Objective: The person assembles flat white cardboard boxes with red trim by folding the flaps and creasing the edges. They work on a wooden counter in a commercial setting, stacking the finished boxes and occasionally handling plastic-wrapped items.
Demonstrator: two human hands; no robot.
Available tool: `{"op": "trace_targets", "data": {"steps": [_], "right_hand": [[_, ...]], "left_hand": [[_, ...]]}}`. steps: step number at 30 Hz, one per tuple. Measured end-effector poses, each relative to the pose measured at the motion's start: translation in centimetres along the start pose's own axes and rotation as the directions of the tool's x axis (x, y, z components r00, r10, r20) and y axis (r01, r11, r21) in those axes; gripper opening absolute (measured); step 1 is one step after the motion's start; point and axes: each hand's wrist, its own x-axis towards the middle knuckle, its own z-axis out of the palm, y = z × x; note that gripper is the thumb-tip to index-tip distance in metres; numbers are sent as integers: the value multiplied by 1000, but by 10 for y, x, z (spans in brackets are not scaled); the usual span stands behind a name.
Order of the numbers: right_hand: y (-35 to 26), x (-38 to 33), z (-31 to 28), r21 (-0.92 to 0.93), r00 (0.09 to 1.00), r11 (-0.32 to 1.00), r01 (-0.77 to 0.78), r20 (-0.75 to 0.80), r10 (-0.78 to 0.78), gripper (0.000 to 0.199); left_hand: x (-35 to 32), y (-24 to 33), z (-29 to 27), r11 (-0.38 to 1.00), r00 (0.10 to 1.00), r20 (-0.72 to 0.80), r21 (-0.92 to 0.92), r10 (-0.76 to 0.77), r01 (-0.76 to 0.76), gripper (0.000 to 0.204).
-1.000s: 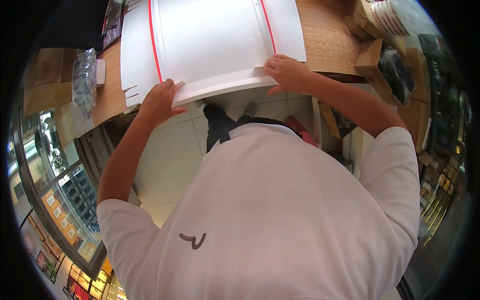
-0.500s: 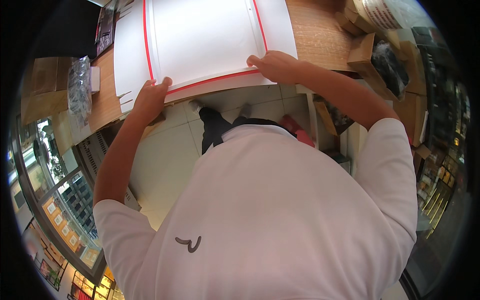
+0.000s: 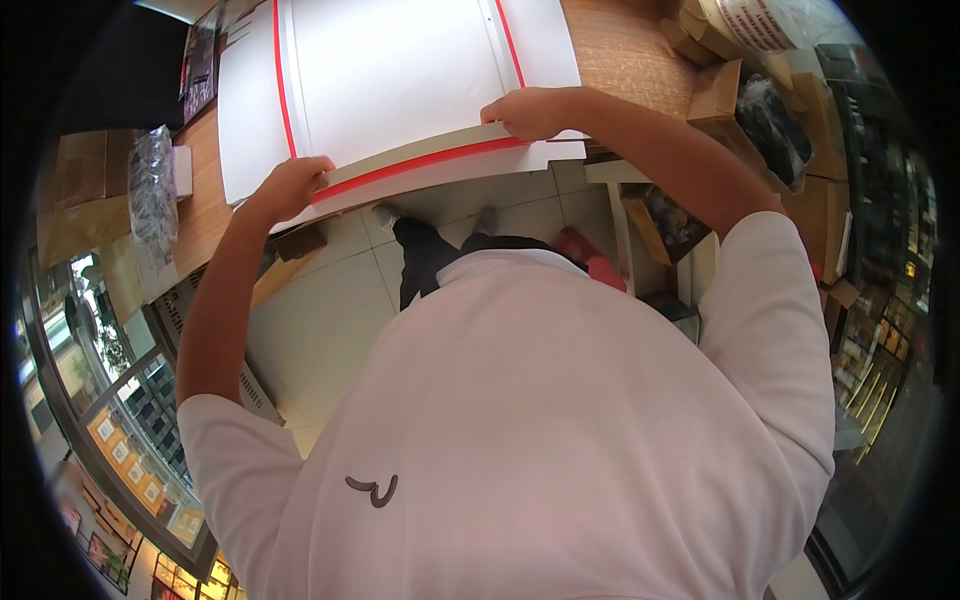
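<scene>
A large white cardboard sheet (image 3: pixel 400 70) lies on the wooden table, with red strips running along its left and right sides and its near edge. Its near flap (image 3: pixel 420 150) is bent up along a crease, showing a greyish face beside the red strip. My left hand (image 3: pixel 290 190) grips the flap's left end, fingers curled over it. At the right end, my right hand (image 3: pixel 537 113) pinches the same flap between thumb and fingers. Some of the fingers are hidden behind the board.
The wooden table (image 3: pixel 630 50) extends to the right. Open cardboard boxes (image 3: pixel 715 100) with dark wrapped contents stand at the right. A plastic-wrapped bundle (image 3: pixel 152 190) sits by a brown box (image 3: pixel 90 170) at the left. Below the table edge is a tiled floor (image 3: pixel 320 310).
The near flap has tilted up, and its greyish face now shows. Both hands have turned with it; the left has shifted a little left and down, the right slightly up.
</scene>
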Motion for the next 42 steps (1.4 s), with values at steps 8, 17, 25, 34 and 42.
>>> {"op": "trace_targets", "data": {"steps": [8, 17, 25, 34, 42], "right_hand": [[27, 15, 36, -142, 919, 980, 141, -349, -183, 26], [25, -6, 42, -402, 831, 853, 334, -301, -467, 15], [27, -13, 39, -584, 872, 809, 66, -360, -332, 8], [-20, 41, 100, -318, 634, 903, 290, -643, -430, 12], [-32, 47, 105, -285, 582, 892, 350, -681, -446, 8]], "left_hand": [[12, -7, 32, 917, 861, -387, 348, 329, -195, 13], [-12, 17, 26, 897, 946, -227, 426, 233, -119, 17], [-12, 27, 47, 914, 903, -370, 401, 219, -58, 15], [26, 94, 83, 969, 856, -486, 237, 175, -64, 11], [14, 87, 70, 712, 566, -488, 645, 664, -279, 4]]}}
